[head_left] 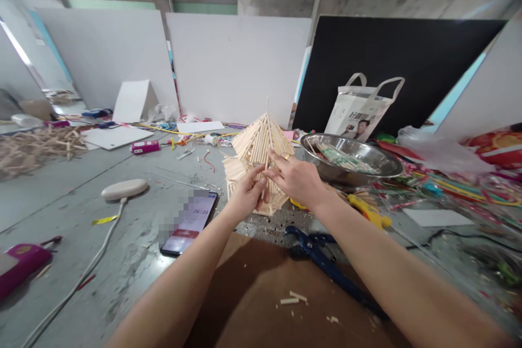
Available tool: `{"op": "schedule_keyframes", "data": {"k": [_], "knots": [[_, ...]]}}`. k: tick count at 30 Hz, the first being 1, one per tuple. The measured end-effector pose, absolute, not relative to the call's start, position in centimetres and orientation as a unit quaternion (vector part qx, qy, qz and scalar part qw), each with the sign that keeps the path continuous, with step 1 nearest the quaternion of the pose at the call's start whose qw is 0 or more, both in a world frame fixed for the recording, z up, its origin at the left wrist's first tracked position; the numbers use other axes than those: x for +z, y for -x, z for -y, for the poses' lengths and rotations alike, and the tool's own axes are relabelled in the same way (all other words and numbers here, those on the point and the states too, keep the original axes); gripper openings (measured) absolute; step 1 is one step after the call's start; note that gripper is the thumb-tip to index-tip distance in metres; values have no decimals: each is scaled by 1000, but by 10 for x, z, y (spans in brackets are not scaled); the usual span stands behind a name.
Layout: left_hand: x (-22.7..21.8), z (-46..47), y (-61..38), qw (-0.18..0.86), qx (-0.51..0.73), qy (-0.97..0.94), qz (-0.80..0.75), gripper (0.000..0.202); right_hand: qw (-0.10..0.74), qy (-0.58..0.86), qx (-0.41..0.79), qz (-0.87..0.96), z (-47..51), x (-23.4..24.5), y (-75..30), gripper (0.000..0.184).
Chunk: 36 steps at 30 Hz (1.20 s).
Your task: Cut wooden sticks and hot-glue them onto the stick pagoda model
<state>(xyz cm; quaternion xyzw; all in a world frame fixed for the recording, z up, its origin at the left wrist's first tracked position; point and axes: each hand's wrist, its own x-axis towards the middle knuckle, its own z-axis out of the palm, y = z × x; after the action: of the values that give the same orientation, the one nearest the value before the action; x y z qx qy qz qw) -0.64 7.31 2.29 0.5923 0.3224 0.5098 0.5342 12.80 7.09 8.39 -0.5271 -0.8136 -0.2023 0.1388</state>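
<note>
A small house model [256, 147] built of thin wooden sticks, with a pointed roof, stands on the grey table just beyond my hands. My left hand [246, 194] pinches a thin wooden stick [267, 159] that stands upright against the roof's front. My right hand [294, 176] is closed in a pinch on the same stick, its fingers touching the roof. The two hands meet in front of the model's lower half and hide it.
A phone [190, 221] lies left of my forearm. Blue-handled pliers [322, 253] and a brown board [261, 304] with stick offcuts are close to me. A steel bowl [350, 159], white bag [361, 109], yellow tool [369, 211], stick pile [36, 147] and white cable puck [123, 189] surround.
</note>
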Motion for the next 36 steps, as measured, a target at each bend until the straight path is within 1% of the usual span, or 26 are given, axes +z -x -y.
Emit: {"op": "schedule_keyframes", "data": {"k": [4,13,23,28,31,36], "knots": [[23,-73,7,542,512,-588,-313,50,118,519,-191,825,-72,87,-131,58],[23,-74,3,533,543,-561,-327,52,127,520,-204,820,-72,86,-130,55],[25,-73,-1,499,557,-554,-365,46,134,514,-210,821,-72,86,-130,53],[26,-72,-2,499,555,-556,-366,46,116,520,-213,819,-71,87,-129,53],[26,-71,-3,501,555,-555,-365,46,119,522,-216,817,-72,86,-129,52],[30,-71,-5,517,576,-526,-353,39,130,517,-218,817,-72,86,-130,51]]}}
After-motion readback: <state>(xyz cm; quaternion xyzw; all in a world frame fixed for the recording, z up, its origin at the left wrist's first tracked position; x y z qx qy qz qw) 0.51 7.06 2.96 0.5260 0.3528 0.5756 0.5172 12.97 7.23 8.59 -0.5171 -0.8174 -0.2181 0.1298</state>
